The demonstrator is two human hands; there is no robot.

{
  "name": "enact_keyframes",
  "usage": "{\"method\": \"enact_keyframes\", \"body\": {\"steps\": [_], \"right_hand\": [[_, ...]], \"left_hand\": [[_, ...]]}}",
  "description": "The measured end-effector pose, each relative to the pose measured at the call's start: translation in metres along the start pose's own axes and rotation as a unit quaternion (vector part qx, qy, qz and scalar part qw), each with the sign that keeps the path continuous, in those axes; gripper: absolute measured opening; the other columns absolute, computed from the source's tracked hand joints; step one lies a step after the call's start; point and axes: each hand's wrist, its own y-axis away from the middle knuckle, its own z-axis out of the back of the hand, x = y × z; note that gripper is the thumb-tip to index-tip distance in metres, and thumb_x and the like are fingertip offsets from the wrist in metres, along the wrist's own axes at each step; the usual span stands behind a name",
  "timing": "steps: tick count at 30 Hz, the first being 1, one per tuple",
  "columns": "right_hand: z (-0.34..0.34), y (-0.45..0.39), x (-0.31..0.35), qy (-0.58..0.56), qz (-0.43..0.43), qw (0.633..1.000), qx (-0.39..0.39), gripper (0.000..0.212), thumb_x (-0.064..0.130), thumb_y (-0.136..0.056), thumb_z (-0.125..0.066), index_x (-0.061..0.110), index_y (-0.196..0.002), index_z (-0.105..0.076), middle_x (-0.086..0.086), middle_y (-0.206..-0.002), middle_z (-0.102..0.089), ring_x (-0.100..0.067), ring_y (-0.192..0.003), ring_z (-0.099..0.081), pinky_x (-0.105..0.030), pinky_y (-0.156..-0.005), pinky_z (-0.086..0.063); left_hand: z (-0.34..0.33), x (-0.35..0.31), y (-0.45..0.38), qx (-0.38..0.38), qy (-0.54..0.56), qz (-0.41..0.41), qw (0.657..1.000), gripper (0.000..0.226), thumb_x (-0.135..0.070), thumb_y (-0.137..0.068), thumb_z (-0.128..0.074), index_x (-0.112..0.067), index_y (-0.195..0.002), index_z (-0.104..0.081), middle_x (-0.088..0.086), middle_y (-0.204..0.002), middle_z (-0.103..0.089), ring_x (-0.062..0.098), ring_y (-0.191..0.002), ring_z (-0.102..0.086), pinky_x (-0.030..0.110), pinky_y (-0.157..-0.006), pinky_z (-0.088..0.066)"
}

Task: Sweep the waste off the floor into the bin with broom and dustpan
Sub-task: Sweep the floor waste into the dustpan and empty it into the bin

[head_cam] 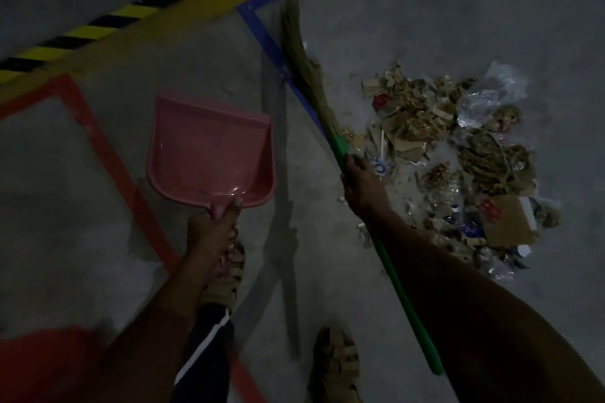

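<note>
My right hand [360,180] grips the light broom [340,147] low on its stiff handle, my left hand [212,226] holds the dustpan [209,147] by its stub, and the waste [458,157] looks loose and featherweight.

Your left hand [209,222] sits lower centre-left of the frame, holding the dustpan [209,150] just above it. Your right hand [361,183] is right of centre on the broom [330,137], which runs diagonally from upper centre to lower right. The waste pile [458,154] lies on the floor [360,26] right of the broom. Your sandalled feet [337,366] stand at the bottom.
</note>
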Motion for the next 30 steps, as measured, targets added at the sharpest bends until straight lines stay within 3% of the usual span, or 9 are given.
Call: {"method": "enact_keyframes", "body": {"steps": [5, 8, 12, 17, 20, 24, 30], "right_hand": [[-0.025, -0.049, 0.051, 0.022, 0.001, 0.998, 0.057, 0.052, 0.021, -0.101, -0.046, 0.008, -0.15, -0.035, -0.012, -0.151, -0.036, -0.036, -0.114, -0.053, -0.04, -0.082, -0.05], [-0.028, -0.061, 0.067, 0.029, -0.051, 0.993, 0.098, 0.045, 0.018, -0.101, -0.046, 0.009, -0.145, -0.04, -0.009, -0.144, -0.041, -0.029, -0.103, -0.055, -0.038, -0.072, -0.051], [-0.033, -0.053, 0.065, -0.04, -0.164, 0.984, 0.053, 0.029, 0.018, -0.1, -0.046, 0.011, -0.128, -0.048, -0.01, -0.136, -0.043, -0.027, -0.082, -0.055, -0.041, -0.061, -0.055], [-0.044, -0.011, 0.029, -0.173, -0.333, 0.927, -0.003, 0.027, 0.023, -0.094, -0.043, 0.015, -0.119, -0.047, -0.014, -0.123, -0.05, -0.036, -0.071, -0.062, -0.041, -0.039, -0.055], [-0.037, 0.022, 0.002, -0.151, -0.389, 0.908, -0.03, 0.024, 0.019, -0.095, -0.045, 0.013, -0.118, -0.05, -0.013, -0.116, -0.054, -0.034, -0.072, -0.063, -0.044, -0.046, -0.058], [-0.03, 0.063, -0.029, -0.08, -0.381, 0.918, -0.07, 0.031, 0.02, -0.092, -0.05, 0.006, -0.119, -0.054, -0.019, -0.124, -0.052, -0.041, -0.089, -0.061, -0.048, -0.069, -0.058], [-0.028, 0.124, -0.053, -0.063, -0.427, 0.898, -0.09, 0.028, 0.016, -0.092, -0.047, 0.01, -0.12, -0.048, -0.019, -0.126, -0.048, -0.039, -0.084, -0.061, -0.048, -0.064, -0.058]], "left_hand": [[0.018, -0.024, -0.035, 0.003, -0.028, 0.019, 0.999, 0.051, -0.046, -0.087, -0.076, -0.013, -0.061, -0.048, -0.003, -0.04, -0.043, 0.01, -0.028, -0.036, 0.016, -0.034, -0.032], [0.027, -0.035, -0.053, 0.026, -0.033, 0.019, 0.999, 0.046, -0.046, -0.088, -0.075, -0.015, -0.066, -0.049, -0.001, -0.044, -0.043, 0.01, -0.029, -0.035, 0.016, -0.034, -0.03], [0.032, -0.045, -0.071, 0.047, -0.053, 0.014, 0.997, 0.042, -0.044, -0.09, -0.074, -0.013, -0.073, -0.052, -0.003, -0.042, -0.041, 0.009, -0.029, -0.034, 0.016, -0.034, -0.029], [0.032, -0.047, -0.083, 0.066, -0.098, 0.023, 0.993, 0.047, -0.051, -0.088, -0.072, -0.016, -0.066, -0.051, -0.004, -0.042, -0.042, 0.009, -0.029, -0.034, 0.015, -0.037, -0.03], [0.029, -0.043, -0.083, 0.08, -0.112, 0.038, 0.99, 0.054, -0.055, -0.088, -0.071, -0.017, -0.061, -0.044, -0.003, -0.043, -0.04, 0.009, -0.028, -0.033, 0.014, -0.038, -0.029], [0.029, -0.034, -0.078, 0.075, -0.121, 0.042, 0.989, 0.048, -0.056, -0.084, -0.074, -0.016, -0.071, -0.051, 0.0, -0.049, -0.043, 0.01, -0.03, -0.037, 0.014, -0.037, -0.03], [0.032, -0.019, -0.052, 0.069, -0.142, 0.028, 0.987, 0.046, -0.052, -0.086, -0.074, -0.013, -0.074, -0.052, 0.003, -0.057, -0.047, 0.006, -0.03, -0.039, 0.015, -0.037, -0.035]]}}
